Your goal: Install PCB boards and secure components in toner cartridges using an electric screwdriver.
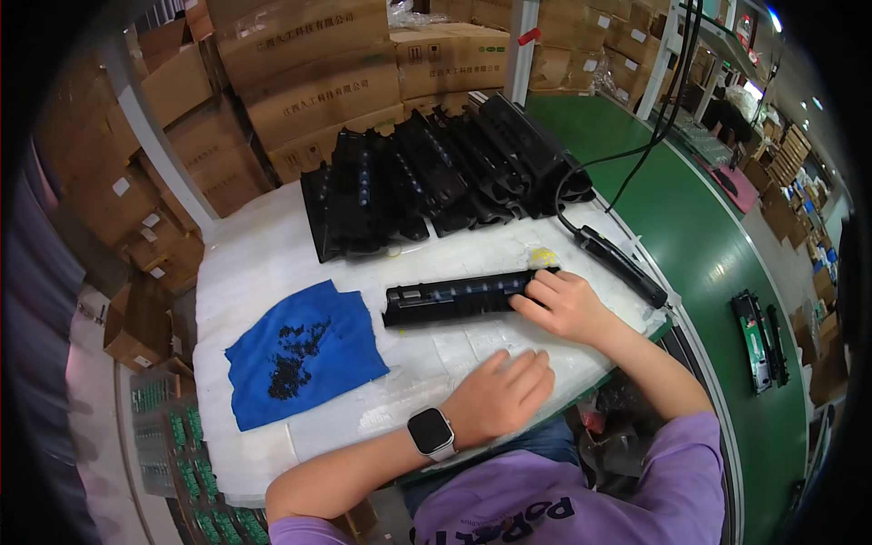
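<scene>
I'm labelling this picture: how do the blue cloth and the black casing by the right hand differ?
The cloth is blue and wide; the casing is black, long and narrow. The cloth bears small black pieces; the casing shows a row of bluish spots. The right hand touches the casing, not the cloth. Both lie on the table.

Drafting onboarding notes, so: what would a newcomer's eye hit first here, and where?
Probably the bright blue cloth at left on the white-covered worktable, with small black loose pieces scattered on it. Then the row of long black plastic housings along the table's far side. Centre-right, a single long black plastic housing has the right hand at its right end.
</scene>
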The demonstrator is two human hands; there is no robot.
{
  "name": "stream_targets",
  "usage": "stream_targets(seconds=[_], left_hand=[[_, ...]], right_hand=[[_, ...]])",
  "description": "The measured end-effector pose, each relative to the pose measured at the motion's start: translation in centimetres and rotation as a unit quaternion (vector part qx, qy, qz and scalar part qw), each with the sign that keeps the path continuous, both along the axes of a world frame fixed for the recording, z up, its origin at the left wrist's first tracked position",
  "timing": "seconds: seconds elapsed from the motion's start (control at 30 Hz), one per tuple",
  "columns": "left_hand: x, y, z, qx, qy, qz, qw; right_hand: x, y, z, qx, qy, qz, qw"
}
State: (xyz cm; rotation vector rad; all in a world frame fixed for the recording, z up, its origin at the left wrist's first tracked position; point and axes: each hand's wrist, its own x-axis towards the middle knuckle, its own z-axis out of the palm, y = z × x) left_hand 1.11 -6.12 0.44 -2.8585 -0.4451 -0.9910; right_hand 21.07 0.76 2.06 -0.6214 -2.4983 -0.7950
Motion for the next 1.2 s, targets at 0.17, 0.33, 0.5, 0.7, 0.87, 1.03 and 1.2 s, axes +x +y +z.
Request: stream_targets(seconds=[0.17, 0.33, 0.5, 0.7, 0.87, 1.03, 1.2], left_hand=[[-1.2, 2.9, 1.5, -0.079, 0.090, 0.200, 0.972], [-2.4, 3.9, -0.2, -0.112, 0.069, 0.209, 0.969], [-1.0, 2.5, -0.7, -0.105, 0.042, 0.189, 0.975], [-1.0, 2.0, -1.3, -0.101, 0.055, 0.227, 0.967], [-0.8, 2.3, -2.1, -0.108, 0.038, 0.209, 0.971], [-1.5, 2.5, -2.4, -0.104, 0.042, 0.211, 0.971], [-1.4, 2.2, -2.5, -0.100, 0.041, 0.211, 0.971]], right_hand=[[1.8, -0.3, -0.3, -0.226, 0.038, -0.001, 0.973], [-2.4, 2.5, 1.7, -0.189, 0.144, -0.047, 0.970], [-8.3, 8.6, 2.0, -0.208, 0.228, -0.009, 0.951], [-19.2, 14.2, 1.9, -0.158, 0.236, -0.084, 0.955], [-23.9, 17.5, 1.4, -0.196, 0.096, -0.306, 0.927], [-25.0, 17.5, 5.0, -0.350, 0.088, -0.367, 0.857], [-22.5, 19.1, 4.4, -0.400, 0.236, -0.338, 0.818]])
